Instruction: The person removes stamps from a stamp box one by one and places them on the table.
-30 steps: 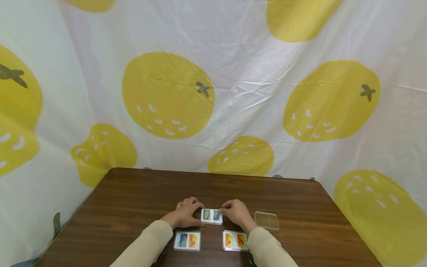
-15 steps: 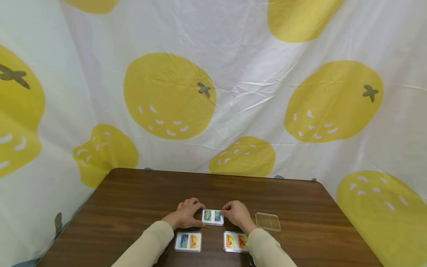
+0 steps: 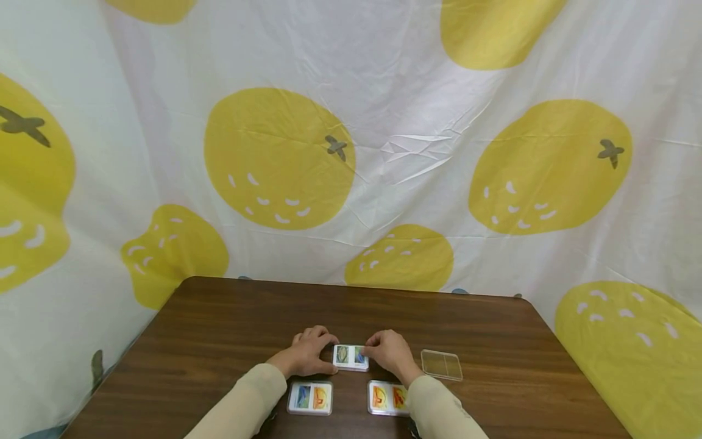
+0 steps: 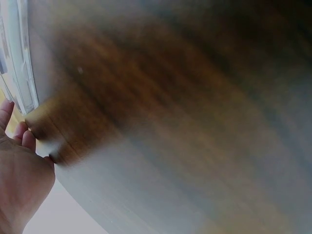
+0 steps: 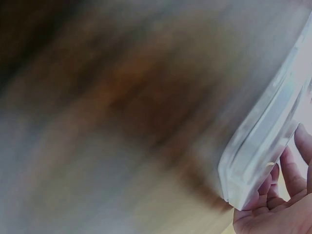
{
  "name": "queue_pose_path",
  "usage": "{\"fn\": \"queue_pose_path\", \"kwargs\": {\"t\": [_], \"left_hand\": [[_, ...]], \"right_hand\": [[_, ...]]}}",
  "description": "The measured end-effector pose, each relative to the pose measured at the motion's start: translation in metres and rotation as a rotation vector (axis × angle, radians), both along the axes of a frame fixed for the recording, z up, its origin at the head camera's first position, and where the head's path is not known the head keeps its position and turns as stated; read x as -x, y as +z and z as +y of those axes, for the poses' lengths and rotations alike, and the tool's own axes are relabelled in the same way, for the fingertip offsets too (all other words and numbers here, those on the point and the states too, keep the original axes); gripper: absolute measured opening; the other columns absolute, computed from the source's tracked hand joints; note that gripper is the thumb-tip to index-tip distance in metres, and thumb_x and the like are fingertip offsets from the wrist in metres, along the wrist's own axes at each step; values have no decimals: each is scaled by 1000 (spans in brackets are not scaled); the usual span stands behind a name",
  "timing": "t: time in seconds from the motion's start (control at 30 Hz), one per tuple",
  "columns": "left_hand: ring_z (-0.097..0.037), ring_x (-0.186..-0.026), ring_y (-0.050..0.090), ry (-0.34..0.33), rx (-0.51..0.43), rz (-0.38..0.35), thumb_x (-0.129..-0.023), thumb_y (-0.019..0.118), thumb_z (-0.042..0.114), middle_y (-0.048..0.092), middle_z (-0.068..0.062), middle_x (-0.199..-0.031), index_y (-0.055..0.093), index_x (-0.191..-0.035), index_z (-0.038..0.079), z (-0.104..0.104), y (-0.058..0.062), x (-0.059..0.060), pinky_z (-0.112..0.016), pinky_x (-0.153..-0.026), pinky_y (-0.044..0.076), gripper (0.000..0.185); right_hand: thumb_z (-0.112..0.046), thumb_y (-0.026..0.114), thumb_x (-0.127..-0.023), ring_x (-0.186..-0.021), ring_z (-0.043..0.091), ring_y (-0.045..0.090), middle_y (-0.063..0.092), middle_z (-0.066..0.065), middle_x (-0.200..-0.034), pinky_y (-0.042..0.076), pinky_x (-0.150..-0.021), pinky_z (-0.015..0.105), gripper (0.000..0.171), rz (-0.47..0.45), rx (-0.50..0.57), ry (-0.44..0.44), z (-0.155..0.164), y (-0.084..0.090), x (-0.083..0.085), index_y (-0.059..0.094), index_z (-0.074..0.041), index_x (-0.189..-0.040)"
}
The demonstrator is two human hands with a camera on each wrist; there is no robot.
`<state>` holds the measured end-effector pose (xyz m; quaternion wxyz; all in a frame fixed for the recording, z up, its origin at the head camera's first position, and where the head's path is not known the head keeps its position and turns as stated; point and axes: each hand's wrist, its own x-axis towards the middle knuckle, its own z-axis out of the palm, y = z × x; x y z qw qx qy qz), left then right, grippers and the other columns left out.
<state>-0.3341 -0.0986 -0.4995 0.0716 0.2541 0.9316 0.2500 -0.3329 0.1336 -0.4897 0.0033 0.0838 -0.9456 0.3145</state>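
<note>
A small clear case (image 3: pixel 351 357) with a green and a blue picture card lies on the brown table (image 3: pixel 219 329). My left hand (image 3: pixel 327 353) grips its left end with curled fingers and thumb. My right hand (image 3: pixel 370 352) grips its right end the same way. In the left wrist view only the case's edge (image 4: pixel 20 63) and part of my left hand (image 4: pixel 19 180) show, blurred. The right wrist view shows the case's clear rim (image 5: pixel 263 141) just above my right hand's fingertips (image 5: pixel 273 195).
Two more card cases lie nearer me, one at the left (image 3: pixel 309 397) and one at the right (image 3: pixel 388 397). A clear lid (image 3: pixel 441 364) lies to the right of my right hand. A white cloth with yellow fruit (image 3: pixel 280 158) hangs behind the table.
</note>
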Motion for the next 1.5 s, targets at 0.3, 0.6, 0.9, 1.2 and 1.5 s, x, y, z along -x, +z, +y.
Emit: {"fn": "queue_pose_path", "kwargs": {"t": [0.3, 0.6, 0.9, 1.2, 1.5], "left_hand": [[-35, -122, 39, -6, -4, 3, -85, 77, 39, 44, -8, -130, 59, -124, 17, 0, 0, 0, -59, -102, 26, 48], [-35, -121, 39, -11, -14, 2, -85, 77, 38, 44, -7, -128, 59, -124, 17, -1, 0, 0, -59, -102, 26, 48], [-35, -123, 39, -9, -16, 6, -84, 78, 38, 45, -8, -129, 60, -124, 18, -2, -1, 0, -59, -101, 26, 48], [-35, -124, 39, -3, -9, 2, -85, 77, 38, 44, -8, -131, 59, -125, 18, -2, -4, 2, -59, -102, 26, 48], [-37, -126, 38, -12, -7, -2, -86, 76, 38, 43, -10, -133, 59, -127, 16, -2, -3, 2, -59, -103, 24, 49]], "right_hand": [[-28, 80, -83, -73, 14, 56, 67, -4, -80, 47, -68, 37, 16, 12, -1, -14, 0, -1, 0, 74, -14, -81], [-20, 80, -82, -74, 16, 55, 65, -1, -80, 46, -71, 37, 13, 1, 67, -37, -3, -1, 0, 72, -11, -81], [-15, 78, -85, -75, 18, 54, 66, 1, -82, 45, -68, 34, 9, -61, 174, -70, -4, -1, 3, 74, -7, -84], [-12, 77, -84, -82, 18, 55, 67, 4, -89, 43, -72, 33, 10, -91, 331, -95, 1, -1, 5, 74, -3, -86], [-13, 77, -85, -81, 18, 55, 68, 3, -88, 43, -71, 31, 13, -119, 413, -103, 8, 1, 7, 74, -1, -88]]}}
